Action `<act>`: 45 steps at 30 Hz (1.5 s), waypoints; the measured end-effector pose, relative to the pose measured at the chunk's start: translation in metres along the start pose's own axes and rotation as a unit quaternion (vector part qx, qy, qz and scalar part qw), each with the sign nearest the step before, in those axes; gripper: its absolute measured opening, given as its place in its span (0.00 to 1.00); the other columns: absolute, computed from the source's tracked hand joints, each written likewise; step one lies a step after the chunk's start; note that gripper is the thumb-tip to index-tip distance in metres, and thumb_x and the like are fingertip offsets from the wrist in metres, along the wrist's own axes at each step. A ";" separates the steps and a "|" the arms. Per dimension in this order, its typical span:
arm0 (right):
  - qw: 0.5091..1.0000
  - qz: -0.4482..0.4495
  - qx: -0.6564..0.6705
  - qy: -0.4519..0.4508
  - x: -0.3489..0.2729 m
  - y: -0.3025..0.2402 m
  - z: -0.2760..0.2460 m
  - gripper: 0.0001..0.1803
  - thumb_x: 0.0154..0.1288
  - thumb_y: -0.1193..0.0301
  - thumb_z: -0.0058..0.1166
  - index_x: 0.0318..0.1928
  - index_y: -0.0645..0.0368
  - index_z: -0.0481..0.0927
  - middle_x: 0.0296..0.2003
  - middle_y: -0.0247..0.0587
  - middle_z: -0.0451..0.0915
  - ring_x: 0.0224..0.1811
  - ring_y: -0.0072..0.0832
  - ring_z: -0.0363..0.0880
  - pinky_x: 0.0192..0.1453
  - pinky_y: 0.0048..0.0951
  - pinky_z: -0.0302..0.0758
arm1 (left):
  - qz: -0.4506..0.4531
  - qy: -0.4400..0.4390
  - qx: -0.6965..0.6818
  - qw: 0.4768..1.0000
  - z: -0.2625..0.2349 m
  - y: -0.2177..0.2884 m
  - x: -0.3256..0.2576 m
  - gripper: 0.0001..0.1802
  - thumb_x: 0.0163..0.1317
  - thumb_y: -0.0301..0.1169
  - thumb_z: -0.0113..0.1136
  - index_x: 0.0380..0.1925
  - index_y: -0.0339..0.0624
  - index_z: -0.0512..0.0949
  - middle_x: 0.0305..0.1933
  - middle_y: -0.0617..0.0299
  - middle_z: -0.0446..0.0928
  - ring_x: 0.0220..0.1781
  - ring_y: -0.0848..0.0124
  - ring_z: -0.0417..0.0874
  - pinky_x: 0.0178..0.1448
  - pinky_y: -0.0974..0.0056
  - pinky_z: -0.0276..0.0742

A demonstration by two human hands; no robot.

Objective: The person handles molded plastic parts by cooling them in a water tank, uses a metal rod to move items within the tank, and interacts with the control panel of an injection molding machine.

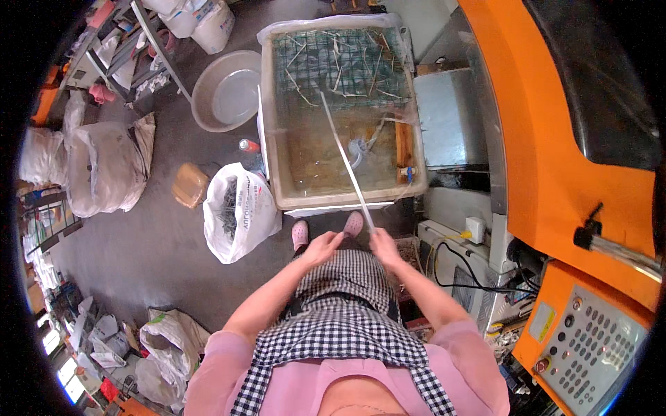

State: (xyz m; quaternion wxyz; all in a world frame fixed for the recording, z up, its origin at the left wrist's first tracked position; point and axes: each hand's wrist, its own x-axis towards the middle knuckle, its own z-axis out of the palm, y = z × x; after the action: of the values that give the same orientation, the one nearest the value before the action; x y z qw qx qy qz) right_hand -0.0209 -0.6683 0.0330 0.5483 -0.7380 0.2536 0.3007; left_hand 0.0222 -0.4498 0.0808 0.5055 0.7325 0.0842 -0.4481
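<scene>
My right hand (383,248) is closed around the lower end of a long, thin whitish stick (349,166). The stick slants up and away over a large beige water tub (276,173), and its far end reaches the near edge of a green wire mesh (305,62). Near my waist, in front of the checked apron, my left hand (320,249) has its fingers pressed together; whether something is in them is hidden. Several thin pale branched strips (336,62) lie on the mesh. In the tub's murky water sits a small coiled grey-blue thing (358,149) near a brown wooden strip (404,142).
Left of the tub stand a white sack (260,215) of dark scraps, a red can (248,145), a brown package (190,185) and a round grey basin (198,97). An orange machine (548,152) with a button panel (590,347) fills the right. Cables (451,286) hang near my right arm.
</scene>
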 end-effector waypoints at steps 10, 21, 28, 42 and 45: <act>0.973 -0.201 -0.001 -0.113 0.108 -0.023 0.140 0.14 0.60 0.66 0.43 0.40 0.64 0.68 0.37 0.55 0.73 0.44 0.52 0.70 0.45 0.42 0.69 | 0.066 0.310 0.133 0.939 -0.049 -0.139 0.132 0.11 0.58 0.34 0.50 0.32 0.36 0.67 0.27 0.43 0.73 0.33 0.44 0.74 0.35 0.50 0.69; 0.966 0.087 -0.217 0.107 0.393 0.084 0.012 0.20 0.50 0.63 0.58 0.39 0.65 0.74 0.32 0.51 0.78 0.36 0.42 0.77 0.45 0.37 0.72 | -0.140 0.319 0.190 0.918 -0.105 -0.288 0.192 0.13 0.59 0.32 0.48 0.40 0.39 0.60 0.34 0.42 0.73 0.40 0.43 0.73 0.40 0.46 0.66; 0.924 0.024 -0.289 0.249 0.454 0.059 0.073 0.34 0.43 0.51 0.62 0.45 0.63 0.71 0.42 0.51 0.72 0.44 0.43 0.74 0.47 0.38 0.72 | -0.238 0.287 0.176 0.911 -0.117 -0.370 0.228 0.14 0.53 0.29 0.55 0.39 0.36 0.69 0.37 0.47 0.74 0.42 0.51 0.75 0.46 0.53 0.69; 0.878 -0.010 -0.415 0.237 0.494 0.020 0.110 0.34 0.44 0.56 0.62 0.46 0.64 0.63 0.43 0.47 0.66 0.45 0.37 0.73 0.43 0.34 0.75 | -0.221 0.242 0.344 0.880 -0.130 -0.338 0.258 0.12 0.52 0.34 0.57 0.31 0.35 0.73 0.33 0.44 0.74 0.39 0.51 0.75 0.45 0.54 0.69; 0.872 -0.115 -0.416 0.232 0.468 0.021 0.111 0.32 0.43 0.60 0.62 0.44 0.63 0.62 0.42 0.45 0.64 0.45 0.37 0.71 0.41 0.36 0.75 | -0.087 0.380 0.250 0.886 -0.120 -0.248 0.276 0.17 0.51 0.38 0.58 0.32 0.33 0.74 0.31 0.47 0.76 0.37 0.54 0.77 0.41 0.57 0.72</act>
State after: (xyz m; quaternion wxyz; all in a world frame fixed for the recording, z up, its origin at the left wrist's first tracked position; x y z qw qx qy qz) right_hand 0.2690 -0.5880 -0.3433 0.1469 -0.9703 0.1384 0.1335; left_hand 0.1093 -0.3252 -0.2786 0.1940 0.9385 0.2184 -0.1841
